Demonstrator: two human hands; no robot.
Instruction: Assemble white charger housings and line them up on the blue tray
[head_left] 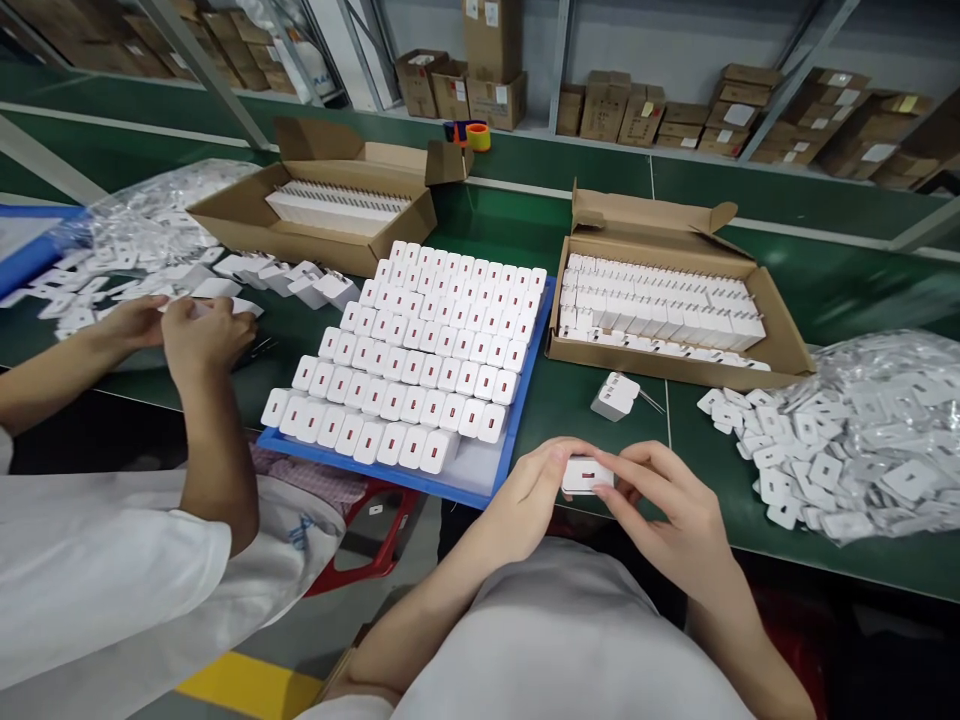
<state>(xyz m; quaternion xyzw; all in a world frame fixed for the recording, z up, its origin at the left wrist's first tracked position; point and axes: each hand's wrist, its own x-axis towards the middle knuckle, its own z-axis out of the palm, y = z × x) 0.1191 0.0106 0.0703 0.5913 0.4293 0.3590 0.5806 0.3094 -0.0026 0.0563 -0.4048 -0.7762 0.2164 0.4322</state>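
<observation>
I have the left hand (529,495) pinching a white block (587,476) by its left end, while the right hand (667,510) grips the other end with thumb and fingers. The block sits just above the near edge of the green table (540,410), its slotted face up toward my camera.

Judging from here, the work is well along but unfinished: the blue tray (489,466) to my left carries many rows of slotted blocks (405,350), with some tray floor showing at its near right corner. I take those as done — though I can't confirm each is fully seated.

What looks left: rows of pinned blocks (660,300) in the open carton (675,372), a block group (615,396) on the table just beyond my hands, and plenty of loose face plates (817,455) at right.
</observation>
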